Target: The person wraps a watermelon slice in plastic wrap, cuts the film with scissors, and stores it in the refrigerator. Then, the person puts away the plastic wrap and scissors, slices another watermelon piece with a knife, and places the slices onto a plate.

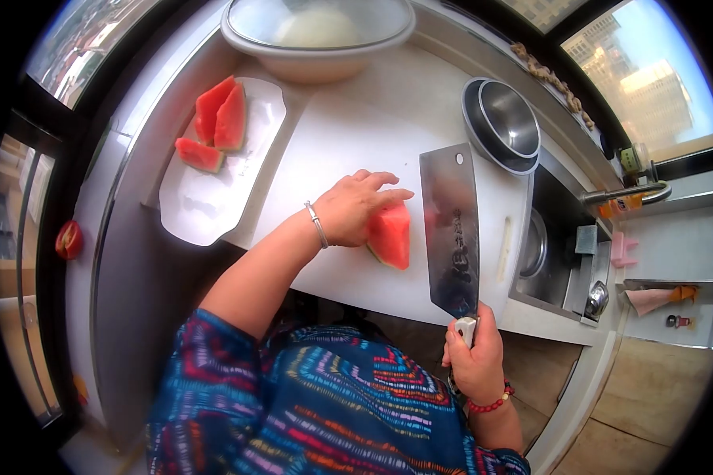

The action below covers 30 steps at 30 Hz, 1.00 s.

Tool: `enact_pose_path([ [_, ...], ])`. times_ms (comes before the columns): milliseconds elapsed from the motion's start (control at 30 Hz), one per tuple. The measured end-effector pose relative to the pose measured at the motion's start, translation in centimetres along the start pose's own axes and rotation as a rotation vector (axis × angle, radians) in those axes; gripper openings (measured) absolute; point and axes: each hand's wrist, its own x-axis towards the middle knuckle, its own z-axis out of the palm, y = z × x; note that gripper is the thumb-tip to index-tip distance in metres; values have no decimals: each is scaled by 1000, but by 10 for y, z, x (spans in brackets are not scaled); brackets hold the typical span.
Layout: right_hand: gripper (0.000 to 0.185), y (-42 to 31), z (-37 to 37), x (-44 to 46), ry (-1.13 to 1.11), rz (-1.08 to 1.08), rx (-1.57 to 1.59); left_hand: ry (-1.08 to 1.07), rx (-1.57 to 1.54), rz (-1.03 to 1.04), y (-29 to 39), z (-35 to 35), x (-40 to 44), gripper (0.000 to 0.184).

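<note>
My left hand, with a silver bangle at its wrist, grips a wedge of red watermelon from its left and upper side. That wedge rests on the white cutting board, its rind toward the lower left. In my right hand is the handle of a cleaver. The cleaver's wide blade points away from me over the board, to the right of the watermelon and apart from it. Several cut watermelon slices lie on a white tray at the left.
Beyond the board stands a large bowl with a clear cover. Nested metal bowls sit at the back right, near the sink and its faucet. A cut red fruit lies on the ledge at far left.
</note>
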Motion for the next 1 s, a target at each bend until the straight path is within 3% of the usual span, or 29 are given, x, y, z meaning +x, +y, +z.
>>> enact_pose_path([
  [33, 36, -1, -1, 0, 4, 0, 2, -87, -10, -11, -1, 1, 2, 62],
  [167, 36, 2, -2, 0, -27, 2, 58, -105, -21, -100, 0, -3, -4, 61],
  [333, 36, 4, -1, 4, -78, 3, 141, -2, -229, -255, -1, 4, -23, 61],
  [1000, 35, -1, 11, 10, -133, 21, 107, 132, -294, -296, -3, 18, -37, 67],
])
